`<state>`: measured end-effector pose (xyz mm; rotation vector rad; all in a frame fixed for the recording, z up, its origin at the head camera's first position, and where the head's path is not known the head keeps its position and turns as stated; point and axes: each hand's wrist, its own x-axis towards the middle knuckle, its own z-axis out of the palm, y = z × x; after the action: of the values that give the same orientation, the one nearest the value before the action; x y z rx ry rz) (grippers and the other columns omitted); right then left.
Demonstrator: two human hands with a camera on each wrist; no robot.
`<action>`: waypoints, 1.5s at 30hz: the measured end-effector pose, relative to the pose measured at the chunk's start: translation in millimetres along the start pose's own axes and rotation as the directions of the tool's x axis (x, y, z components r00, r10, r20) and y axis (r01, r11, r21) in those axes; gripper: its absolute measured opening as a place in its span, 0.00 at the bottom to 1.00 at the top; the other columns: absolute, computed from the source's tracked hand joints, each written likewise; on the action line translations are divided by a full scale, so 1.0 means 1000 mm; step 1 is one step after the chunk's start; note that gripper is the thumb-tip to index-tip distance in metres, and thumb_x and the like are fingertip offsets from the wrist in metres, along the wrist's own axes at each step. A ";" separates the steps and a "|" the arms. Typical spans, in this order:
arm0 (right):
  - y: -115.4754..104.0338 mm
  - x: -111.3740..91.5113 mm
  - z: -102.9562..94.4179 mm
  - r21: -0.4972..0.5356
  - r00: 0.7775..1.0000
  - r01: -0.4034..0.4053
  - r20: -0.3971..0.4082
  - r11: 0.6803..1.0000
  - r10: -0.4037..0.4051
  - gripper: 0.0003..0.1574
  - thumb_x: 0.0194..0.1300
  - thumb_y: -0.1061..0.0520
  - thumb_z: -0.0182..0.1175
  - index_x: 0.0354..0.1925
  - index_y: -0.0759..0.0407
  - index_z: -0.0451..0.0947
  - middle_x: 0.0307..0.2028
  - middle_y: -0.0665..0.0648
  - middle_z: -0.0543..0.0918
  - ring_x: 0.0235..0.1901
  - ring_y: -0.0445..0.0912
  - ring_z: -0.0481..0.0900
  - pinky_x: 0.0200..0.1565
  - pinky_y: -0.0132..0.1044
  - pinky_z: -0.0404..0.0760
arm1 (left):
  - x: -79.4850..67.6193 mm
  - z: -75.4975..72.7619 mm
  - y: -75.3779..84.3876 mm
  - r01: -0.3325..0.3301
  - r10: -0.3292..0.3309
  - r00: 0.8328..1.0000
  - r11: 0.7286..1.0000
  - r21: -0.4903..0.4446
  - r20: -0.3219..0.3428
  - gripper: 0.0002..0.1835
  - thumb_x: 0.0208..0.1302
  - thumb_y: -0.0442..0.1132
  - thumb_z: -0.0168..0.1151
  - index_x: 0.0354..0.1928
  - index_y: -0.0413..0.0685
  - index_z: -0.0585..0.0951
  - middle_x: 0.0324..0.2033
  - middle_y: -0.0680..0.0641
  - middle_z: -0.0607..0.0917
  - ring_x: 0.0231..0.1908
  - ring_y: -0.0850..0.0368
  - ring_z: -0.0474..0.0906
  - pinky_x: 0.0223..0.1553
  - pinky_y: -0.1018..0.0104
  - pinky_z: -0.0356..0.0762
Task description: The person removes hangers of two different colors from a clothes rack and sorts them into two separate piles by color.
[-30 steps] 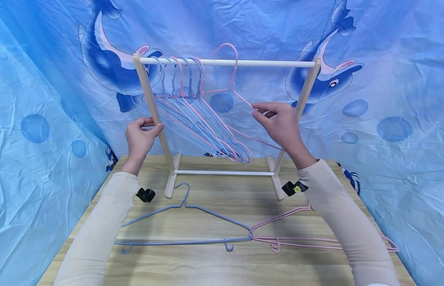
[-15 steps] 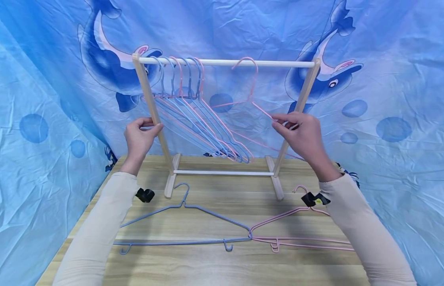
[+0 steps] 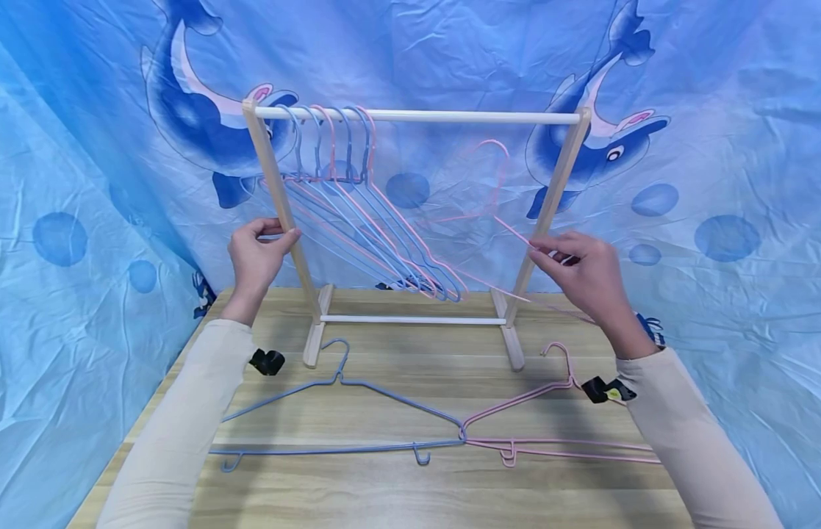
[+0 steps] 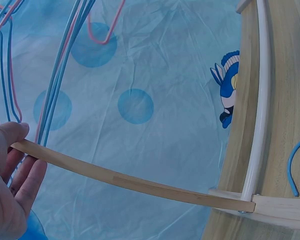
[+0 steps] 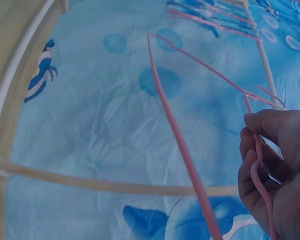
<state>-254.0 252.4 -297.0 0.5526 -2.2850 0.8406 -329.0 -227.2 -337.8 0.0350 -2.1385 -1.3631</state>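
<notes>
My right hand [image 3: 585, 275] pinches one shoulder of a pink clothes hanger [image 3: 511, 229]; in the right wrist view the wire [image 5: 260, 182] runs between thumb and fingers. The hook of this hanger is below the rack's white top rod [image 3: 476, 116], apart from it. With thumb and fingers, my left hand [image 3: 256, 253] grips the left wooden post [image 3: 270, 162] of the clothes rack. Several blue and pink hangers [image 3: 403, 213] hang bunched at the left end of the rod. The left wrist view shows the same post [image 4: 120, 179] between thumb and fingers.
On the wooden table [image 3: 384, 499] a blue hanger [image 3: 403, 400] lies flat at front left. Pink hangers [image 3: 516, 400] lie to its right, touching its end. The lower white rod [image 3: 410, 319] joins the rack's feet. A blue curtain [image 3: 747, 308] encloses the table.
My right hand has moved right and down with the pink hanger. Its hook went from above the top rod to below it. My left hand has stayed on the post.
</notes>
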 end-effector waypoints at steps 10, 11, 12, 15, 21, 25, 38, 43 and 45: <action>0.029 -0.020 -0.006 -0.043 0.995 0.088 -0.045 0.995 -0.090 0.09 0.61 0.66 0.72 0.41 0.59 0.92 0.32 0.58 0.88 0.21 0.35 0.68 0.23 0.24 0.63 | 0.000 -0.001 0.000 0.014 -0.014 1.000 1.000 0.001 0.002 0.20 0.65 0.47 0.72 0.52 0.40 0.86 0.43 0.44 0.86 0.33 0.73 0.82 0.36 0.79 0.80; 0.031 -0.022 -0.006 -0.041 0.994 0.095 -0.049 0.995 -0.097 0.09 0.61 0.66 0.73 0.41 0.60 0.92 0.32 0.58 0.88 0.21 0.35 0.68 0.23 0.23 0.63 | 0.001 -0.001 0.000 0.014 -0.014 1.000 1.000 0.002 0.004 0.20 0.65 0.47 0.72 0.52 0.40 0.86 0.43 0.44 0.86 0.34 0.73 0.82 0.36 0.79 0.80; 0.034 -0.024 -0.007 -0.042 0.994 0.099 -0.051 0.994 -0.101 0.09 0.60 0.67 0.73 0.41 0.59 0.92 0.32 0.57 0.88 0.21 0.35 0.68 0.23 0.23 0.63 | 0.001 -0.001 0.000 0.016 -0.016 1.000 1.000 0.001 0.004 0.20 0.65 0.47 0.72 0.52 0.40 0.86 0.43 0.44 0.86 0.34 0.73 0.82 0.36 0.79 0.80; 0.040 -0.030 -0.009 -0.045 0.993 0.102 -0.053 0.994 -0.105 0.10 0.59 0.67 0.73 0.40 0.59 0.92 0.29 0.55 0.87 0.21 0.34 0.67 0.24 0.23 0.63 | 0.001 -0.001 0.000 0.019 -0.019 1.000 1.000 0.005 0.006 0.21 0.65 0.47 0.72 0.52 0.40 0.86 0.43 0.44 0.86 0.34 0.72 0.82 0.35 0.80 0.80; 0.057 -0.044 -0.013 -0.047 0.992 0.101 -0.067 0.994 -0.104 0.11 0.57 0.70 0.74 0.39 0.61 0.92 0.29 0.56 0.87 0.23 0.31 0.68 0.25 0.21 0.64 | 0.002 0.000 -0.001 0.015 -0.016 1.000 1.000 0.009 0.004 0.20 0.65 0.46 0.72 0.52 0.40 0.86 0.43 0.43 0.86 0.33 0.74 0.81 0.35 0.80 0.80; 0.071 -0.053 -0.015 -0.039 0.991 0.107 -0.075 0.994 -0.110 0.12 0.54 0.72 0.74 0.38 0.62 0.92 0.29 0.57 0.87 0.22 0.30 0.69 0.25 0.20 0.66 | 0.003 0.001 -0.002 0.010 -0.010 1.000 1.000 0.011 0.002 0.20 0.65 0.47 0.72 0.52 0.41 0.86 0.43 0.44 0.86 0.33 0.74 0.81 0.35 0.80 0.80; 0.102 -0.078 -0.032 -0.010 0.983 0.175 -0.047 0.985 -0.175 0.18 0.46 0.76 0.75 0.36 0.61 0.92 0.29 0.52 0.87 0.24 0.28 0.73 0.28 0.19 0.69 | 0.002 0.001 -0.003 -0.010 0.010 1.000 1.000 -0.003 -0.008 0.20 0.65 0.47 0.73 0.51 0.40 0.87 0.43 0.42 0.87 0.32 0.74 0.81 0.35 0.80 0.80; 0.113 -0.089 -0.041 0.007 0.982 0.187 0.003 0.982 -0.187 0.19 0.45 0.76 0.74 0.35 0.60 0.92 0.27 0.50 0.85 0.22 0.29 0.68 0.25 0.22 0.66 | 0.002 0.001 -0.003 -0.011 0.011 1.000 1.000 0.005 -0.007 0.20 0.65 0.48 0.73 0.51 0.41 0.87 0.43 0.42 0.87 0.33 0.74 0.81 0.36 0.80 0.80; 0.118 -0.093 -0.044 0.012 0.981 0.192 0.013 0.981 -0.192 0.19 0.44 0.76 0.74 0.34 0.59 0.92 0.25 0.48 0.84 0.21 0.30 0.67 0.24 0.23 0.65 | 0.002 0.001 -0.003 -0.012 0.012 1.000 1.000 0.003 -0.007 0.20 0.65 0.47 0.73 0.51 0.41 0.87 0.43 0.42 0.87 0.33 0.73 0.82 0.36 0.79 0.80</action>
<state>-236.6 381.3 -384.7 0.7725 -2.1986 0.7565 -332.4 -228.9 -339.5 0.0276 -2.1319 -1.3512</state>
